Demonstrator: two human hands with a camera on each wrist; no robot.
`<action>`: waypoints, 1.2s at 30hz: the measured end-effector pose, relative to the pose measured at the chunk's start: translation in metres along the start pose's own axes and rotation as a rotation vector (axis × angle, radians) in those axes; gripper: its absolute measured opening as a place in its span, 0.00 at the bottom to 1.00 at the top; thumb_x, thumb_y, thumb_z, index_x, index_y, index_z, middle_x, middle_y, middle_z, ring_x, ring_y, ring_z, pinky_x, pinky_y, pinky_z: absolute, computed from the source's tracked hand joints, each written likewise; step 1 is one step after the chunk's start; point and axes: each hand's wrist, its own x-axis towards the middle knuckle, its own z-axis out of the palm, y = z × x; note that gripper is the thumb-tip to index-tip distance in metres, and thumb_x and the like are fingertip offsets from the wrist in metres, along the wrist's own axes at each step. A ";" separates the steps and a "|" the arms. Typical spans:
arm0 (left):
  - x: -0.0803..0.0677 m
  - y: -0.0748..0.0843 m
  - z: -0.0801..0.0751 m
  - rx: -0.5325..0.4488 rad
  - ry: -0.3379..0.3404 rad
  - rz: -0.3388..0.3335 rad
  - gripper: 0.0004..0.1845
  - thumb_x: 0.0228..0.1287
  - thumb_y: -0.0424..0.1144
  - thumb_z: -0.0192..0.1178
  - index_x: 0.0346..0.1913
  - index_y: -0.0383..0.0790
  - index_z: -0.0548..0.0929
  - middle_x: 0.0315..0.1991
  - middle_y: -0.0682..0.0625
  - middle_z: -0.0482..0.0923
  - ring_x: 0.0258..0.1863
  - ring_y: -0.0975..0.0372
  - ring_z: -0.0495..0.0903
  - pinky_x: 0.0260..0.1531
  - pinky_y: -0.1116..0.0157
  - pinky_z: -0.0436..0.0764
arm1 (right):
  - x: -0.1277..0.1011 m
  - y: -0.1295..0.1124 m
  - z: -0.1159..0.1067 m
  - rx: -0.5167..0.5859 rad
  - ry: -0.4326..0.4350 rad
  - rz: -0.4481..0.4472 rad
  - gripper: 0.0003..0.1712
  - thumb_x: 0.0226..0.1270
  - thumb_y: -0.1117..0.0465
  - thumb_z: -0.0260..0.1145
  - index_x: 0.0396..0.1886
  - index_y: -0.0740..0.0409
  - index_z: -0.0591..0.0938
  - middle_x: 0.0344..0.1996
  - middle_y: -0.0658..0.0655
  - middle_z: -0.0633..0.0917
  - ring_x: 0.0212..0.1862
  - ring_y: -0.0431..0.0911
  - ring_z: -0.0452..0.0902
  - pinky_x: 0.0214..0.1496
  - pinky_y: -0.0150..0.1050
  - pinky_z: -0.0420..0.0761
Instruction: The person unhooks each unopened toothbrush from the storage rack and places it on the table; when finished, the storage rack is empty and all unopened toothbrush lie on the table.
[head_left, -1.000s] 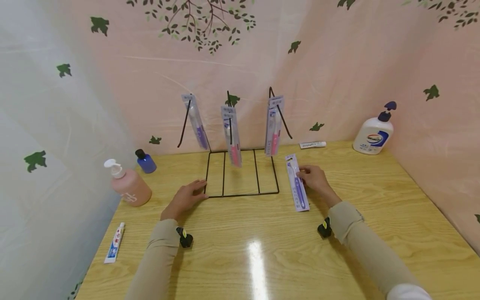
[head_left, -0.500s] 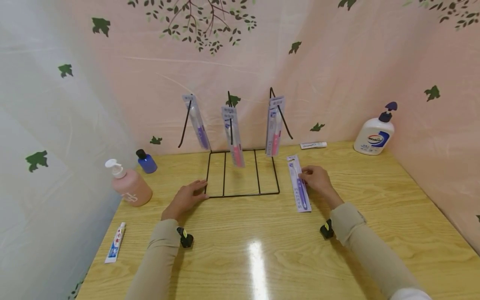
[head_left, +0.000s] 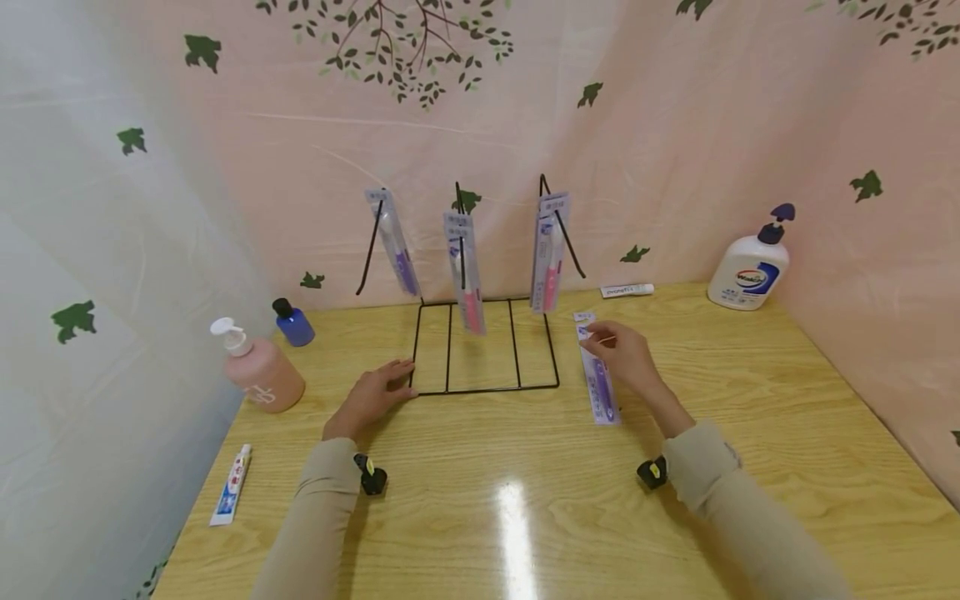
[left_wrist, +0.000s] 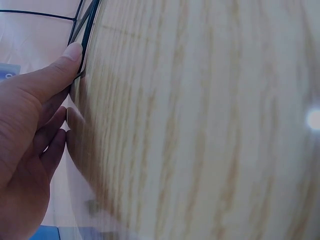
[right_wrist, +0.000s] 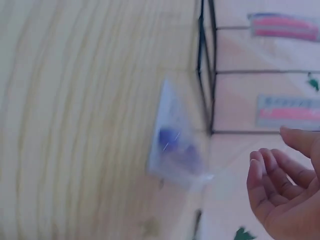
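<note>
My left hand (head_left: pixel 372 397) rests at the front left corner of a black wire display rack (head_left: pixel 483 389), thumb and fingertips touching the wire. In the left wrist view its thumb (left_wrist: pixel 65 65) lies along the wire. My right hand (head_left: pixel 628 357) hovers over a packaged purple toothbrush (head_left: pixel 600 387) that lies on the table right of the rack. In the right wrist view the toothbrush pack (right_wrist: pixel 172 145) is blurred and apart from the hand (right_wrist: pixel 287 187), whose thumb and fingers have nothing between them. Packaged toothbrushes hang on the rack: purple left (head_left: pixel 401 267), pink middle (head_left: pixel 470 308), pink right (head_left: pixel 551 279).
A pink pump bottle (head_left: pixel 266 379), a small blue bottle (head_left: pixel 295 327) and a toothpaste tube (head_left: pixel 230 486) stand or lie at left. A white tube (head_left: pixel 627 291) lies at the back, with a white pump bottle (head_left: pixel 746 275) at back right. Patterned curtains (head_left: pixel 480 133) enclose the table.
My right hand has let go of the purple toothbrush pack's right edge and moved left over its upper part. The middle hanging pack swayed slightly. My left hand has stayed put.
</note>
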 end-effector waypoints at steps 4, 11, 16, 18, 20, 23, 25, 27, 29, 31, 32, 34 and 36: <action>-0.001 0.000 0.000 -0.010 0.002 0.005 0.32 0.67 0.45 0.59 0.71 0.38 0.65 0.72 0.43 0.61 0.72 0.46 0.56 0.69 0.42 0.55 | -0.007 -0.020 0.007 0.058 0.010 -0.102 0.21 0.68 0.57 0.63 0.57 0.63 0.78 0.45 0.63 0.83 0.49 0.56 0.80 0.51 0.50 0.81; -0.001 0.001 -0.001 -0.018 0.008 0.003 0.32 0.67 0.45 0.59 0.70 0.38 0.65 0.72 0.42 0.61 0.72 0.45 0.56 0.69 0.42 0.56 | -0.014 -0.052 0.025 0.135 0.064 -0.283 0.17 0.65 0.60 0.67 0.51 0.61 0.81 0.39 0.58 0.86 0.43 0.49 0.82 0.42 0.33 0.82; 0.000 0.001 0.000 -0.030 -0.003 -0.018 0.32 0.67 0.46 0.59 0.71 0.40 0.65 0.72 0.44 0.60 0.73 0.46 0.56 0.69 0.42 0.56 | -0.014 -0.073 0.039 0.176 0.054 -0.362 0.17 0.65 0.60 0.67 0.52 0.62 0.81 0.39 0.57 0.85 0.42 0.47 0.82 0.41 0.34 0.82; 0.001 0.000 0.000 -0.031 -0.008 -0.023 0.32 0.67 0.46 0.59 0.71 0.40 0.65 0.72 0.45 0.60 0.73 0.46 0.55 0.69 0.43 0.56 | -0.013 -0.080 0.045 0.191 0.045 -0.381 0.18 0.65 0.60 0.66 0.52 0.62 0.81 0.40 0.58 0.85 0.42 0.47 0.82 0.42 0.37 0.83; 0.001 0.000 0.001 -0.034 -0.009 -0.024 0.32 0.67 0.46 0.59 0.71 0.40 0.65 0.72 0.45 0.60 0.73 0.47 0.55 0.69 0.43 0.56 | -0.012 -0.088 0.052 0.206 0.035 -0.400 0.17 0.65 0.60 0.66 0.52 0.61 0.81 0.41 0.57 0.85 0.42 0.47 0.82 0.42 0.38 0.83; 0.001 0.000 0.001 -0.042 -0.007 -0.025 0.32 0.67 0.46 0.59 0.71 0.40 0.65 0.72 0.45 0.60 0.73 0.47 0.55 0.70 0.44 0.56 | -0.009 -0.099 0.063 0.224 0.018 -0.428 0.17 0.65 0.60 0.66 0.52 0.61 0.81 0.43 0.59 0.85 0.43 0.47 0.81 0.43 0.39 0.84; 0.001 0.000 0.001 -0.049 -0.007 -0.025 0.32 0.67 0.45 0.59 0.71 0.40 0.65 0.72 0.45 0.60 0.73 0.48 0.55 0.70 0.44 0.57 | -0.008 -0.106 0.070 0.232 0.002 -0.445 0.17 0.66 0.61 0.65 0.53 0.62 0.81 0.44 0.59 0.85 0.44 0.47 0.81 0.44 0.39 0.84; 0.001 0.001 0.001 -0.051 -0.007 -0.024 0.32 0.67 0.45 0.59 0.71 0.41 0.65 0.72 0.45 0.60 0.73 0.48 0.55 0.69 0.45 0.57 | -0.006 -0.114 0.078 0.247 -0.013 -0.460 0.18 0.65 0.63 0.65 0.53 0.65 0.80 0.45 0.60 0.84 0.44 0.48 0.81 0.44 0.39 0.84; 0.000 0.001 0.001 -0.052 -0.006 -0.026 0.32 0.67 0.46 0.59 0.71 0.41 0.65 0.72 0.45 0.60 0.73 0.48 0.55 0.69 0.45 0.58 | -0.004 -0.123 0.084 0.262 -0.022 -0.474 0.18 0.65 0.64 0.65 0.53 0.66 0.80 0.46 0.61 0.84 0.45 0.49 0.81 0.45 0.39 0.84; 0.000 0.000 0.001 -0.048 0.001 -0.019 0.32 0.67 0.46 0.60 0.71 0.41 0.66 0.72 0.44 0.61 0.73 0.47 0.56 0.69 0.45 0.59 | -0.002 -0.132 0.090 0.276 -0.022 -0.494 0.18 0.65 0.64 0.65 0.52 0.68 0.80 0.46 0.62 0.84 0.44 0.50 0.82 0.45 0.39 0.84; 0.000 0.000 0.001 -0.045 0.006 -0.014 0.32 0.66 0.46 0.60 0.70 0.40 0.66 0.72 0.44 0.61 0.72 0.46 0.57 0.68 0.44 0.60 | -0.001 -0.136 0.094 0.280 -0.020 -0.507 0.18 0.65 0.64 0.66 0.52 0.68 0.80 0.46 0.63 0.84 0.44 0.50 0.82 0.45 0.39 0.84; 0.001 -0.002 0.001 -0.039 0.019 -0.005 0.32 0.66 0.45 0.60 0.70 0.39 0.67 0.71 0.42 0.62 0.71 0.45 0.58 0.68 0.44 0.61 | 0.002 -0.144 0.100 0.283 -0.019 -0.528 0.17 0.65 0.64 0.65 0.52 0.67 0.80 0.46 0.62 0.84 0.44 0.50 0.82 0.44 0.38 0.84; 0.002 -0.003 0.001 -0.031 0.029 0.005 0.32 0.65 0.45 0.61 0.69 0.38 0.68 0.70 0.41 0.63 0.71 0.44 0.59 0.67 0.44 0.62 | 0.005 -0.151 0.106 0.283 -0.025 -0.540 0.17 0.66 0.63 0.65 0.53 0.65 0.79 0.46 0.62 0.84 0.44 0.50 0.82 0.44 0.37 0.84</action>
